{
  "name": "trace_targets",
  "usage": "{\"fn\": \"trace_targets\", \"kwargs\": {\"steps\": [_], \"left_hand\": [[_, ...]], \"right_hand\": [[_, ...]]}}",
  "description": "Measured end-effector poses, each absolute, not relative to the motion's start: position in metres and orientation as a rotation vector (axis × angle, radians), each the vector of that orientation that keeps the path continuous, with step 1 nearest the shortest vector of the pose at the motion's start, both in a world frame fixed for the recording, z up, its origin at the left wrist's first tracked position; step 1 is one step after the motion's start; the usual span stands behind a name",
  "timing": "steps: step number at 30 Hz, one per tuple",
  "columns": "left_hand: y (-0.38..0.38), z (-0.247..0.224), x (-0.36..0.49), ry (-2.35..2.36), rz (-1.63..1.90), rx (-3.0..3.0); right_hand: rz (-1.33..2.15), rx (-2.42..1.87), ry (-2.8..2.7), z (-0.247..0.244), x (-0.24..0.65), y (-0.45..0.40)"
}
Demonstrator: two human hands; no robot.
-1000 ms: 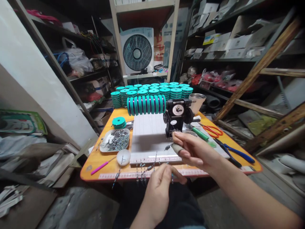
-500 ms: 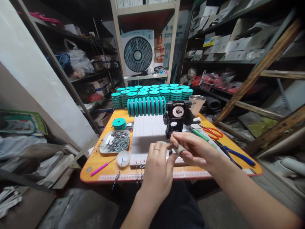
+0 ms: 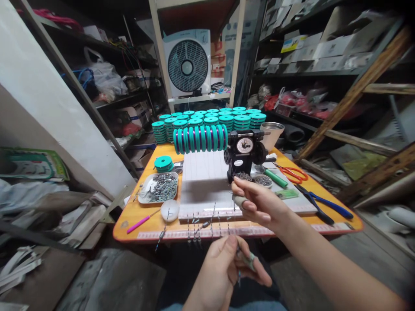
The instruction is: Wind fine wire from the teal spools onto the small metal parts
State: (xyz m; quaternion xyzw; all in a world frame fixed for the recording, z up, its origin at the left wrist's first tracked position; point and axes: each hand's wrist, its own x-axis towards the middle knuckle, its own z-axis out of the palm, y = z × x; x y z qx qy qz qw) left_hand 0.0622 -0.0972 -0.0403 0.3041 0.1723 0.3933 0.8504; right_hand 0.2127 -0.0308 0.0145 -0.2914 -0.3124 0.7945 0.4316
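My left hand is low in front of the table edge, its thumb and forefinger pinched together. A small blue-and-dark piece hangs under its fingers, and its line is too fine to follow. My right hand is above the white board, fingertips closed near a thin fishing line by the black winding machine. Pale wraps cover a finger on each hand. Teal spools with purple bands sit in a row on the machine's shaft. Short dark striped line pieces hang over the board's front edge.
Stacked teal spools stand behind the machine. A tray of small metal parts, a white round dish and a pink-handled tool lie left. Orange scissors, blue-handled pliers and a green cylinder lie right.
My left hand has dropped from beside my right hand toward my lap, moving apart from it. My right hand stays nearly in place. The view has shifted slightly.
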Motion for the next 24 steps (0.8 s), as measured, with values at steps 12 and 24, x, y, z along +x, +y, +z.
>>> {"fn": "trace_targets", "kwargs": {"steps": [12, 24], "left_hand": [[-0.104, -0.056, 0.06, 0.361, 0.807, 0.589], [-0.119, -0.099, 0.038, 0.443, 0.761, 0.629]], "right_hand": [[1.902, -0.772, -0.886, 0.02, 0.215, -0.036], [1.71, -1.215, -1.483, -0.027, 0.206, -0.081]]}}
